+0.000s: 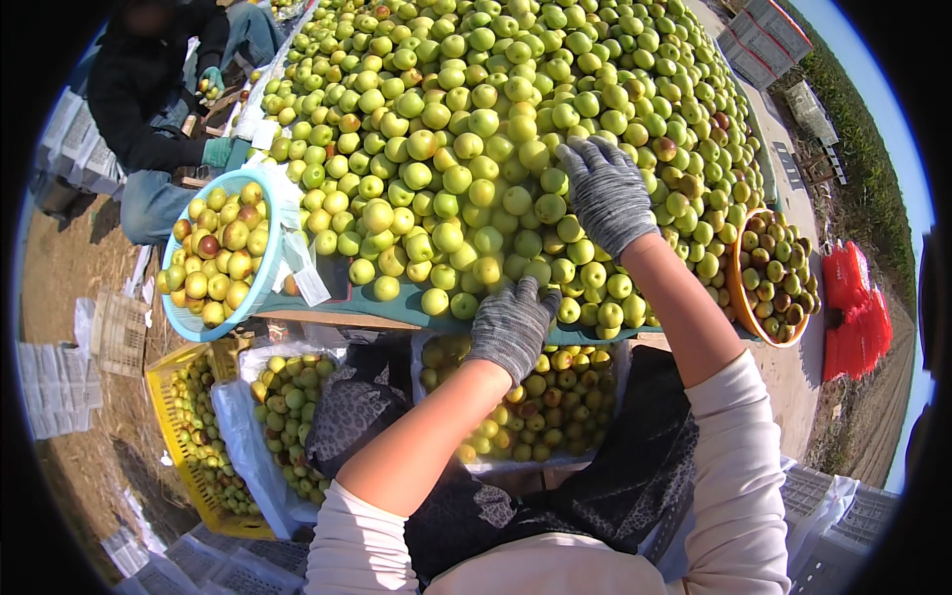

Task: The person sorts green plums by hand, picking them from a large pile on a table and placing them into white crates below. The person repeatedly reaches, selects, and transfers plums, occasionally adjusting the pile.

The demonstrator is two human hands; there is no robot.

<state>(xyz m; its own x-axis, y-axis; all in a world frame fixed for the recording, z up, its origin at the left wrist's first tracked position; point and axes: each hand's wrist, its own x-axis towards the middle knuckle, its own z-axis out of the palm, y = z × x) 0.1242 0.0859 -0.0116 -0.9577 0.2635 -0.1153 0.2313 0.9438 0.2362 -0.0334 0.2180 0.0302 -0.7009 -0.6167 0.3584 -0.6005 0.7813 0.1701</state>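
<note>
A big heap of round green fruits point(436, 149), which look like jujubes, covers the table in front of me; some have brown patches. My right hand point(607, 193), in a grey knitted glove, lies on the heap right of its middle, fingers apart and touching fruits. Closer to me, my left hand point(514, 327) in a matching glove is at the table's front edge. Its fingers are slightly bent and apart against the nearest fruits, and I see nothing gripped in it. Below, between my knees, a lined crate point(620, 382) of browner fruits is partly hidden by my left forearm.
A light-blue basket point(171, 309) of brownish fruits stands left, an orange basket point(736, 273) right. A yellow crate point(162, 416) and a white-lined crate point(241, 436) hold fruits at lower left. A gloved co-worker point(139, 99) sits at far left. Red bags point(855, 317) lie right.
</note>
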